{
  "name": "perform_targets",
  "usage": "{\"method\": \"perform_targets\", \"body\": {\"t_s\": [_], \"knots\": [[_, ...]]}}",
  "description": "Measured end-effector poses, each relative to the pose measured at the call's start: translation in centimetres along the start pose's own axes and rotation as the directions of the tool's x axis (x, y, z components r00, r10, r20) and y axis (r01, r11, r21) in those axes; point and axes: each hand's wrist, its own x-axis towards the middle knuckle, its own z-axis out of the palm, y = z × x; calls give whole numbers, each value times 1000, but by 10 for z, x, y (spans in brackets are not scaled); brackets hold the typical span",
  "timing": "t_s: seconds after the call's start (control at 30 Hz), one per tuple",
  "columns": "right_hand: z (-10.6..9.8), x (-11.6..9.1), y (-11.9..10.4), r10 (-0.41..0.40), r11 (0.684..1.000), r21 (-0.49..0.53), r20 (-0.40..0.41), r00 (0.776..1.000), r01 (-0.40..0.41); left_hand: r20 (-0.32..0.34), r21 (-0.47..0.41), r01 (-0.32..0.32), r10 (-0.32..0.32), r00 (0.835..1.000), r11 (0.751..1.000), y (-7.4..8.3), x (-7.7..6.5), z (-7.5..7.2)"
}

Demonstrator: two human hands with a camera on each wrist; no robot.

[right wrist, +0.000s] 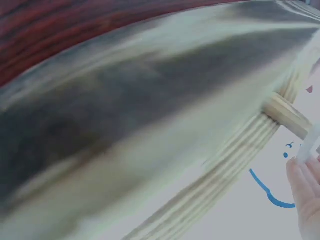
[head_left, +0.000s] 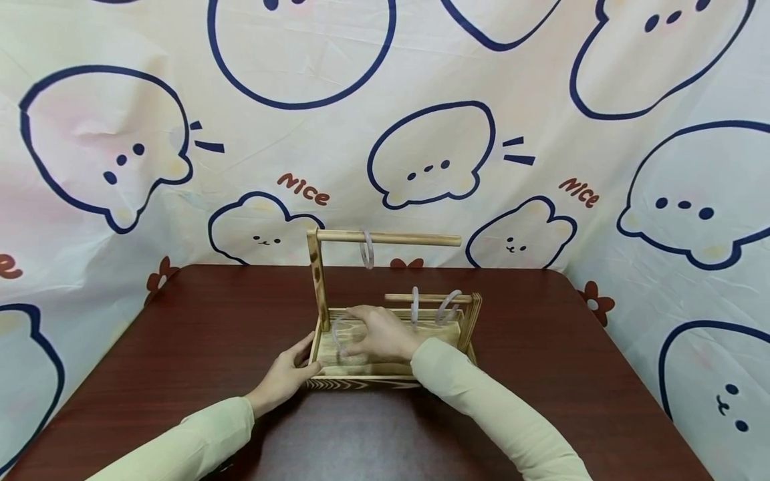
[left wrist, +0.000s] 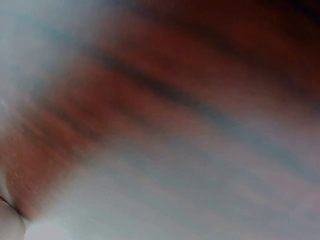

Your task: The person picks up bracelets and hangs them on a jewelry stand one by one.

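Observation:
A wooden rack (head_left: 391,383) with a tray-like base stands on the table. My right hand (head_left: 385,334) reaches over its base and pinches a clear ring (head_left: 335,332) between thumb and fingers. In the right wrist view, the fingers (right wrist: 306,187) and part of the ring (right wrist: 309,142) show at the right edge. At the rack's left end, my left hand (head_left: 285,374) grips the side, its thumb near the front corner. One ring (head_left: 368,250) hangs on the tall upper rod (head_left: 415,238). Two more, a middle ring (head_left: 415,307) and a right ring (head_left: 447,307), hang on the lower rod (head_left: 397,297).
The dark red-brown table (head_left: 228,314) surrounds the rack. Behind it hangs a pale cloth (head_left: 337,147) with cartoon outlines. A tall post (head_left: 319,280) rises at the rack's left end, a shorter post (head_left: 472,324) at its right. The left wrist view is badly blurred.

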Motion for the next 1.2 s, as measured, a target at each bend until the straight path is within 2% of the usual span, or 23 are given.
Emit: {"method": "perform_targets", "body": {"t_s": [0.2, 0.4, 0.67, 0.97, 1.2], "knots": [[-11, -6, -10, 22, 993, 119, -26, 999, -19, 8, 9, -10, 10, 1000, 1000, -1, 0, 0], [-25, -11, -20, 2, 987, 162, -50, 999, 6, -14, 12, -1, 1, 1000, 1000, -1, 1, 0], [-40, -15, -24, 20, 951, 308, -51, 998, -3, -18, 10, 9, -9, 1000, 1000, -1, 1, 0], [-40, -23, -25, 31, 967, 256, -68, 997, -12, -18, 9, -4, 4, 1000, 1000, 1, 0, 1], [-38, -28, -25, -2, 962, 273, -81, 997, 24, -14, 27, 0, 0, 1000, 1000, 0, 0, 0]]}}
